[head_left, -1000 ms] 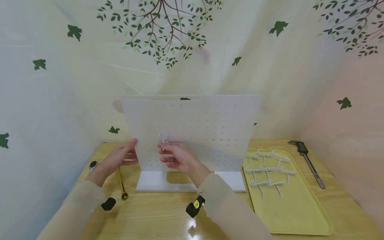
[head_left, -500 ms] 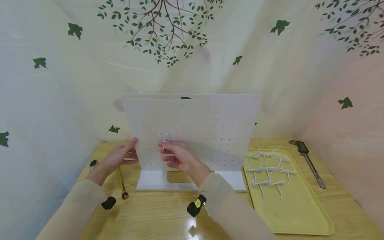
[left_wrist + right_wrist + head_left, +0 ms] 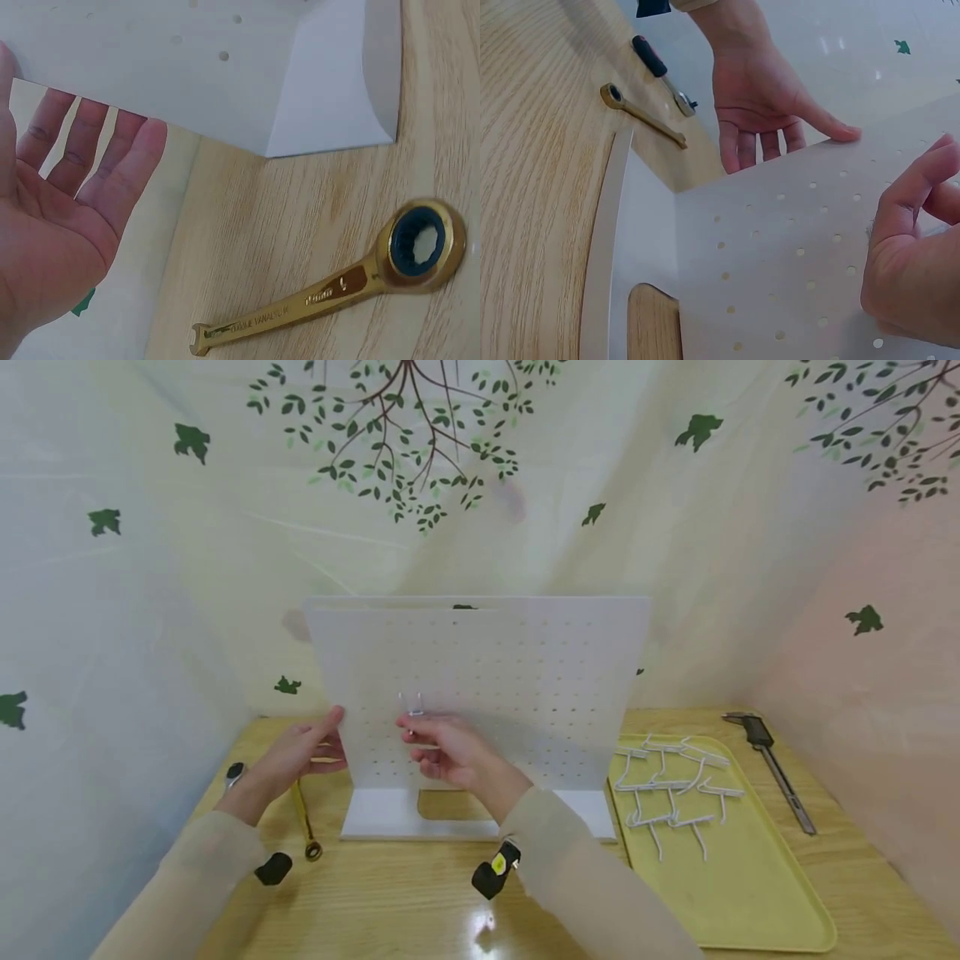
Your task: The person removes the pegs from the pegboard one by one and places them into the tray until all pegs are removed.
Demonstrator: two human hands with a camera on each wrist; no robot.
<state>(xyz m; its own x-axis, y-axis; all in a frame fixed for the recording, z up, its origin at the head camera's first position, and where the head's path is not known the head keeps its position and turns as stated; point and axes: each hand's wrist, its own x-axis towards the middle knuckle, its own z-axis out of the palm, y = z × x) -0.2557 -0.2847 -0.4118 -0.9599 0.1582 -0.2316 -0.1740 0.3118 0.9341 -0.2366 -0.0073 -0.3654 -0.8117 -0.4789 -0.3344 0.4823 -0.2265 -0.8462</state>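
Observation:
A white pegboard (image 3: 495, 652) stands upright on its white base (image 3: 378, 814). My left hand (image 3: 296, 752) holds its left edge, the thumb on the front face and the other fingers behind, as the left wrist view also shows. My right hand (image 3: 457, 747) pinches a white double-pronged pegboard hook (image 3: 415, 703) between thumb and forefinger, against the left half of the board. Two prongs point up above the fingers; the rest of the hook is mostly hidden by the hand. In the right wrist view the right hand (image 3: 915, 255) covers the hook almost entirely.
A yellow tray (image 3: 750, 893) at the right holds several white hooks (image 3: 667, 785). Beyond it lies a caliper (image 3: 768, 768). A gold ratcheting wrench (image 3: 322, 296) lies below the left hand, and a tool with a black-and-red handle (image 3: 651, 56) lies near it.
My right wrist has shifted slightly to the right, and its lower fingers have curled in a little. The hook stays at about the same place on the board; the left hand keeps still.

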